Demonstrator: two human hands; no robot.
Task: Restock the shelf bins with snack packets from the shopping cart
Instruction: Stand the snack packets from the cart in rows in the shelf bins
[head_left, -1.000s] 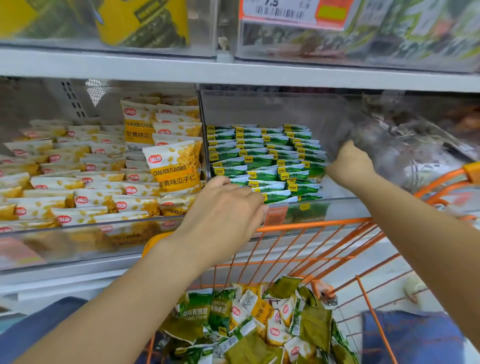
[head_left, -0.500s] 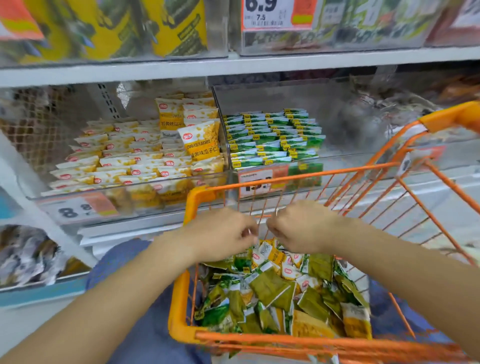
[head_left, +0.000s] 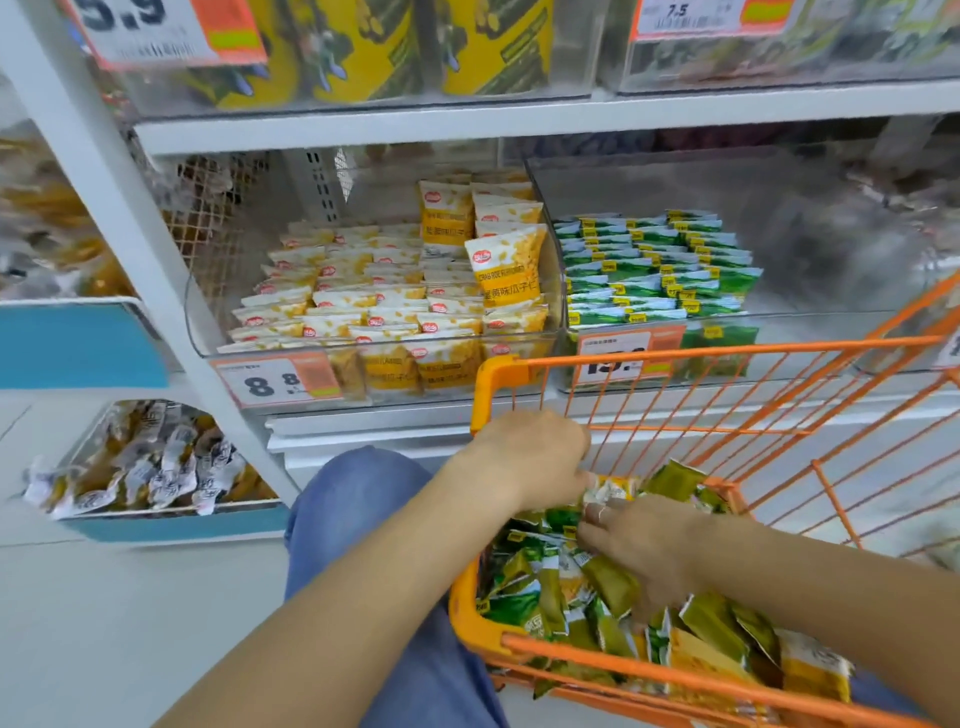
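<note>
An orange wire shopping cart (head_left: 727, 353) stands against the shelf, holding a heap of green and yellow snack packets (head_left: 613, 592). Both hands are down in that heap. My left hand (head_left: 530, 457) has its fingers curled into the packets near the cart's far left corner, around a pale yellow packet (head_left: 613, 488). My right hand (head_left: 644, 551), with a ring on one finger, lies spread over the green packets. On the shelf, a clear bin (head_left: 374, 353) holds rows of yellow packets and the clear bin (head_left: 810, 317) beside it holds rows of green packets.
Price tags (head_left: 275, 382) hang on the bin fronts. An upper shelf (head_left: 519, 119) carries bins of yellow bags. At lower left a low blue-edged bin (head_left: 156, 462) holds wrapped snacks. My knee in blue jeans (head_left: 363, 499) is beside the cart. A white shelf post (head_left: 130, 208) runs diagonally.
Both hands left the green packet bin on the shelf, dropped into the cart, and now dig deeper into the heap. The view has tilted down and left.
</note>
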